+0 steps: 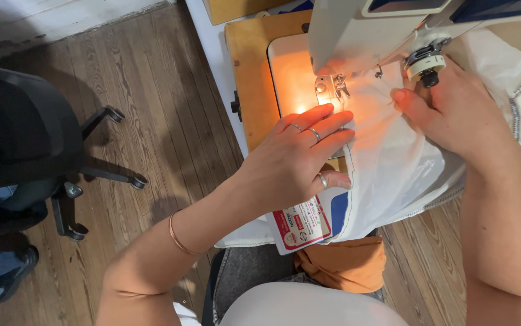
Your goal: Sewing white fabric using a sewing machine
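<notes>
Pressing flat, the left hand (297,158) holds the white cloth (393,151) on the tabletop (251,66) with open fingers; the right hand (453,111) pinches it beside the needle (340,86). Fingertips so near could be pricked, or the cloth could pucker.

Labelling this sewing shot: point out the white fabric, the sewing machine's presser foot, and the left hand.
white fabric (393,163): head view, on the bare cloth between the hands.
presser foot (340,89): head view, on the metal foot under the lamp.
left hand (294,160): head view, on the back of the hand.
</notes>
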